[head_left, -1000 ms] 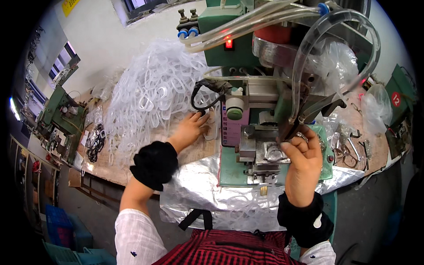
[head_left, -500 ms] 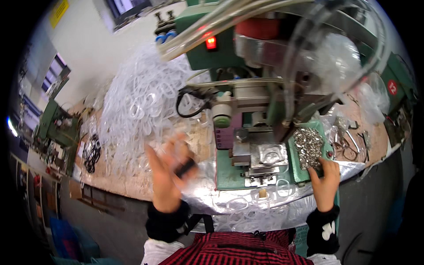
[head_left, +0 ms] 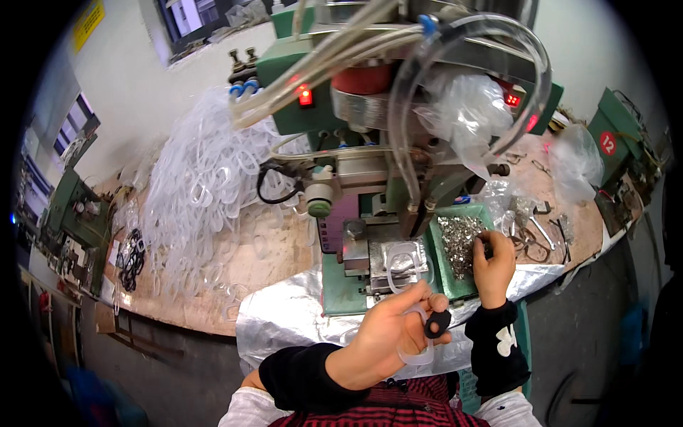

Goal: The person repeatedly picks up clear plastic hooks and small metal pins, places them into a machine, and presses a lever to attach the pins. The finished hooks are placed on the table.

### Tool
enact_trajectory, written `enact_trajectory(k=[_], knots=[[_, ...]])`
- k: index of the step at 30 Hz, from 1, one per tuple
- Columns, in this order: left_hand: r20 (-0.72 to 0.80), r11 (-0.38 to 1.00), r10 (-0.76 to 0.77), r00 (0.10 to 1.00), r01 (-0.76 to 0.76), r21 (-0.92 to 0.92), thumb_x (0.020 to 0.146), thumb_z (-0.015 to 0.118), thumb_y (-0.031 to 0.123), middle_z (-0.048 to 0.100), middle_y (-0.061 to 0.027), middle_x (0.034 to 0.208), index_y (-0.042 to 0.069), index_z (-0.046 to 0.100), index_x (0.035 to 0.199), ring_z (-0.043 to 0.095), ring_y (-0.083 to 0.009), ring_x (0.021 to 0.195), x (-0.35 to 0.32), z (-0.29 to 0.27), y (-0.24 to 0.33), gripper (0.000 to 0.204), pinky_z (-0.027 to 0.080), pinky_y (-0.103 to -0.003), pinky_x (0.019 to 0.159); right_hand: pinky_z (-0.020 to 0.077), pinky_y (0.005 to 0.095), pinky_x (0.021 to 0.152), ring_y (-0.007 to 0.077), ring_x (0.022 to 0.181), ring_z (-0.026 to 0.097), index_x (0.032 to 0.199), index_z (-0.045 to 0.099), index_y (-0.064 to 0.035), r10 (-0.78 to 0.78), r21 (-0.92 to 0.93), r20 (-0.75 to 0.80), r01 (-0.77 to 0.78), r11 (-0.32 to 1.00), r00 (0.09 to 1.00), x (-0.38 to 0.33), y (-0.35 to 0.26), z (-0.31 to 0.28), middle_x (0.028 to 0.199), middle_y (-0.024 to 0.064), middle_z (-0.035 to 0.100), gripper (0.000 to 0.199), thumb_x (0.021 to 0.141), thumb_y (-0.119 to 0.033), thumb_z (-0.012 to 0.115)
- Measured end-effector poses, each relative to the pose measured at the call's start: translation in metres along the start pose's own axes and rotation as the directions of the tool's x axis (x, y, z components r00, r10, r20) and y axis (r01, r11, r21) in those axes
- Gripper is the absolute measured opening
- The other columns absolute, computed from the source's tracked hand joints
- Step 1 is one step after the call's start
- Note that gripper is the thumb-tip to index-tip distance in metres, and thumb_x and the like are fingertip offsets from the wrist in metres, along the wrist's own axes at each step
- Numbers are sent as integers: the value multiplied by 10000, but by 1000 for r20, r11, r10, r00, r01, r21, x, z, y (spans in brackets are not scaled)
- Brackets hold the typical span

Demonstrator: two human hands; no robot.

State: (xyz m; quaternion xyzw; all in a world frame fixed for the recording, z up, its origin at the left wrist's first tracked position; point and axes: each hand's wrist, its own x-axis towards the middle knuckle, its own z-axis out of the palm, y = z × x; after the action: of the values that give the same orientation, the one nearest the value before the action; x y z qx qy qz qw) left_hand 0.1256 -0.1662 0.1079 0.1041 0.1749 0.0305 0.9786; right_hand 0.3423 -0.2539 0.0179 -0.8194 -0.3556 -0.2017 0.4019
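My left hand (head_left: pixel 388 331) is closed in front of the machine, gripping a translucent plastic loop (head_left: pixel 416 358) that hangs through its fingers. A black band (head_left: pixel 437 324) wraps one of its fingers. Just beyond the fingertips, a second translucent loop (head_left: pixel 392 274) stands over the metal fixture (head_left: pixel 380 260); whether the fingers touch it I cannot tell. To the right, my right hand (head_left: pixel 496 267) has its fingers bent together at the edge of a heap of small shiny metal parts (head_left: pixel 459 238). Those parts lie in a green tray (head_left: pixel 466 287). What its fingertips pinch, if anything, is hidden.
A large pile of translucent loops (head_left: pixel 206 178) covers the bench's left side. The green machine (head_left: pixel 277 64) with clear hoses (head_left: pixel 541 64) overhangs the fixture. Silver foil (head_left: pixel 277 313) lines the front edge. A wrench (head_left: pixel 542 233) and plastic bags (head_left: pixel 576 164) lie right.
My left hand has come from beside the pile to the front of the fixture, its spread fingers now closed on a loop. My right hand's fingers have drawn together at the metal parts. The view shifted.
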Motion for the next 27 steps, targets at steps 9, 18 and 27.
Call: enact_trajectory(k=[9, 18, 27], knots=[[174, 986, -17, 985, -13, 169, 1044, 445, 301, 586, -74, 1060, 39, 544, 1054, 602, -194, 894, -6, -22, 7, 281, 519, -381, 886, 490, 347, 745, 256, 796, 628, 926, 656, -9, -11, 214, 54, 0, 977, 998, -9, -13, 7, 858, 118, 655, 109, 819, -25, 672], [414, -367, 896, 158, -258, 894, 853, 727, 141, 514, -146, 1260, 4, 553, 1223, 545, -274, 1114, 16, -128, 123, 431, 462, -376, 909, 465, 262, 778, 140, 828, 602, 936, 646, 15, 204, 514, 163, -260, 817, 965, -29, -30, -6, 876, 52, 652, 126, 814, 47, 653], [254, -173, 956, 149, -415, 893, 839, 755, 184, 557, -130, 1212, 29, 586, 1169, 563, -263, 1087, 70, -140, 145, 402, 481, -381, 877, 470, 280, 798, 150, 849, 603, 946, 658, 27, 261, 499, 188, -321, 805, 947, -31, -30, -9, 911, 61, 667, 114, 833, 10, 664]])
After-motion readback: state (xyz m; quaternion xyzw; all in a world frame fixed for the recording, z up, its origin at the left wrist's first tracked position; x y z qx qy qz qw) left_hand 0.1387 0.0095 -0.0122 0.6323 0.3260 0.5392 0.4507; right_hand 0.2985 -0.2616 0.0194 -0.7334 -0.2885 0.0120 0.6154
